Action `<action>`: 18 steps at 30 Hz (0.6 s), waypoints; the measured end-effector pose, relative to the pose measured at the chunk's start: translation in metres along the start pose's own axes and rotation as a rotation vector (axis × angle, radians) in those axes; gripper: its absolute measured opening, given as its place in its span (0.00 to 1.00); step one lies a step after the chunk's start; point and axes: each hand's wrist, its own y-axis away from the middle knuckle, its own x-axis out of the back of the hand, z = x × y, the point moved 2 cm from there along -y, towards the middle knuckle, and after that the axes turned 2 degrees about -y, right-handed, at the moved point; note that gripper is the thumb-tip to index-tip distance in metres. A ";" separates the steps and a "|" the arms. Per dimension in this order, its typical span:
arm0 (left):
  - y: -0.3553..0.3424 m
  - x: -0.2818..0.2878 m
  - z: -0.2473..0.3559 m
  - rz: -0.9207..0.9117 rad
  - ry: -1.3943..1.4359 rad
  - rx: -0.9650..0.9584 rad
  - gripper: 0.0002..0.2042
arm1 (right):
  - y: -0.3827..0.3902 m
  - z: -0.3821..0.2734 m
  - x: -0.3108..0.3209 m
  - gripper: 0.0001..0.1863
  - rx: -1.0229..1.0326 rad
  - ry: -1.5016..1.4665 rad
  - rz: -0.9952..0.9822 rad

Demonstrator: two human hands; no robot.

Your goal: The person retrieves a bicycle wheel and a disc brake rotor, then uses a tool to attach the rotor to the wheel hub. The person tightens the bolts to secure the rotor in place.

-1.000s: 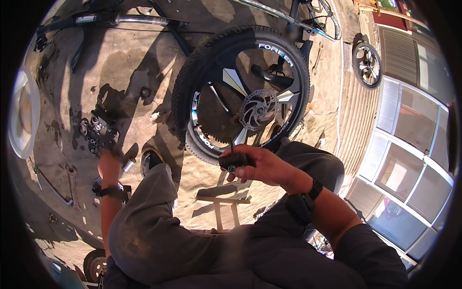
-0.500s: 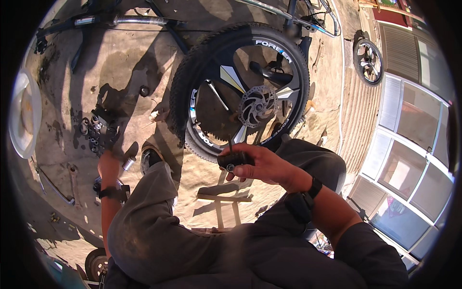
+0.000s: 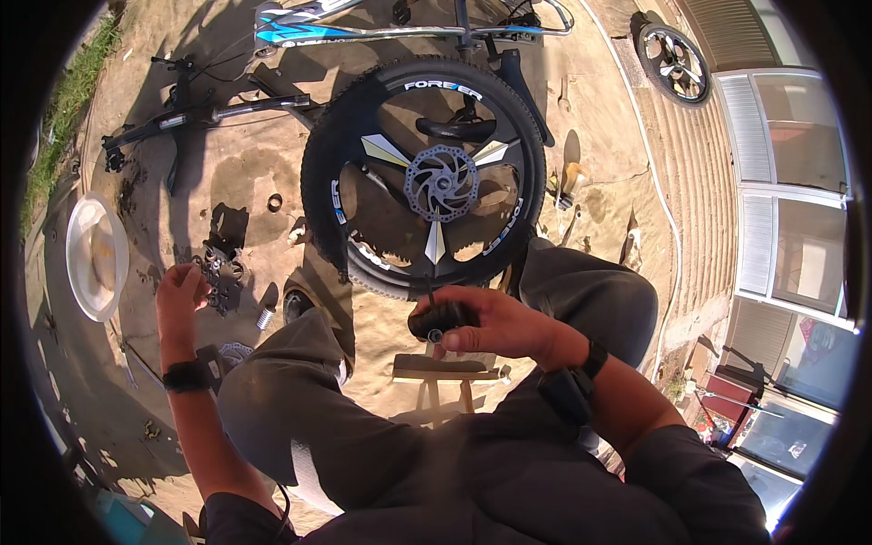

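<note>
My right hand [image 3: 486, 322] is closed around a black, rounded bicycle part [image 3: 445, 318] with a round metal end. A thin dark rod stands up by it; I cannot tell whether it belongs to the part. My left hand [image 3: 183, 289] hovers beside a pile of small dark metal parts [image 3: 222, 277], its fingertips pinched together; what they hold, if anything, is hidden. A coil spring [image 3: 265, 317] lies on the ground right of that pile. In front of me a bicycle wheel [image 3: 436, 243] lies flat, its brake disc [image 3: 420, 174] facing up.
Beyond the wheel lies a blue and white bicycle frame [image 3: 363, 34], with a fork and handlebar [image 3: 213, 115] to its left. A white tub [image 3: 73, 259] stands far left. Between my legs is a small wooden stool [image 3: 445, 374]. Another wheel [image 3: 647, 54] leans far right.
My left hand has come up from among the small parts, its fingertips now drawn together. My right hand keeps the black part. The view has shifted, showing more of the bicycle frame.
</note>
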 end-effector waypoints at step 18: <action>0.190 -0.268 0.212 -0.960 -0.351 0.170 0.09 | 0.152 -0.024 0.104 0.33 0.638 -0.089 0.051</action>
